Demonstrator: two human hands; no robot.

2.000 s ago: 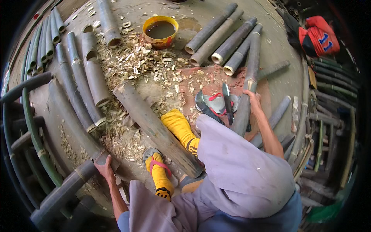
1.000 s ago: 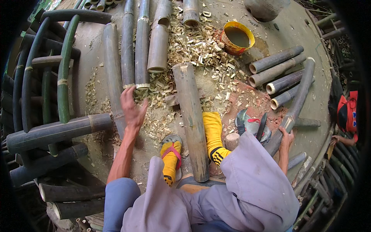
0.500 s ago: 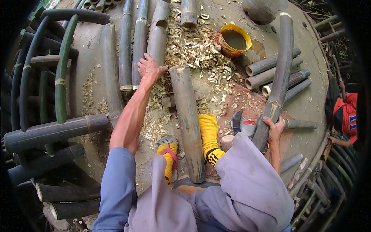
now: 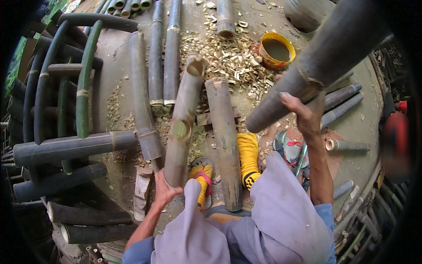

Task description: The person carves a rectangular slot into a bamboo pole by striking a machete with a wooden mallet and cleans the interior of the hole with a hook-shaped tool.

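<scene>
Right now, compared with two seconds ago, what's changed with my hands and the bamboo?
Your left hand has taken hold of the holed bamboo tube and drawn it toward you. Your right hand has raised the dark bamboo pole it was already holding. The bucket and thick bamboo piece between your feet stayed put.

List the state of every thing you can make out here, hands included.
Left hand: gripping the near end of the holed tube.
Holed tube: held, cut open in two places.
Right hand: gripping the dark pole.
Dark pole: raised, tilted.
Bucket: open, partly filled with murky liquid.
Left sandal: worn.
Right sandal: off the foot.
Wood chips: scattered.
</scene>
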